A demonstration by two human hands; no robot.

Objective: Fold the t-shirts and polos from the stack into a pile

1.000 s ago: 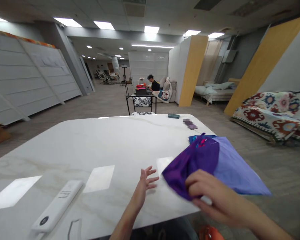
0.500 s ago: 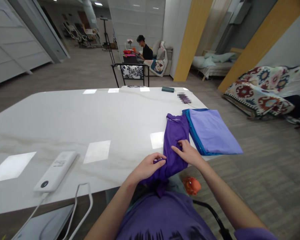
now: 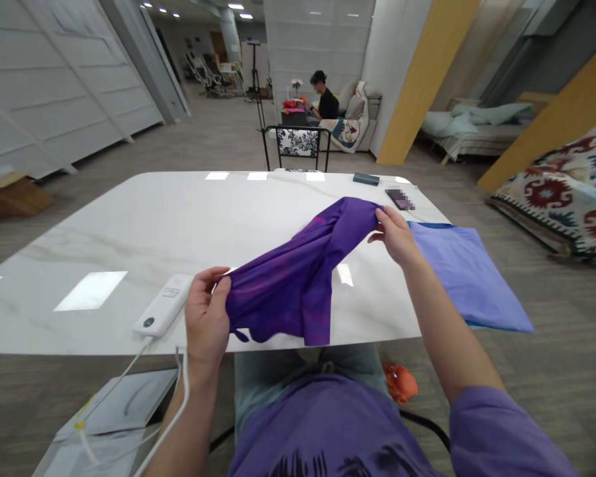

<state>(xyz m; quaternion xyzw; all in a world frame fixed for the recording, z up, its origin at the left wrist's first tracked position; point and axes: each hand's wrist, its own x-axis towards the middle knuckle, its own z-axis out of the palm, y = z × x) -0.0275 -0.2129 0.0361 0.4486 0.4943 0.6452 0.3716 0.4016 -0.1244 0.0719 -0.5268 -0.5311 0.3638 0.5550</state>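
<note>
A dark purple garment is stretched between my two hands above the near part of the white table. My left hand pinches its left end, thumb on top. At the upper right, the fingers and thumb of my right hand grip the other end. The middle of the cloth sags in folds, and its lower edge hangs by the table's front edge. Its exact cut cannot be made out. To the right of my right hand lies a folded lavender cloth with blue fabric showing under its edges.
A white power bank with a cable lies left of my left hand. At the far right of the table are a dark green case and a phone. A chair stands behind the table. Farther back sits a person.
Both hands have taken hold of the purple garment, lifted it and spread it apart. My left hand moved left, my right hand up and right. The view has shifted left.
</note>
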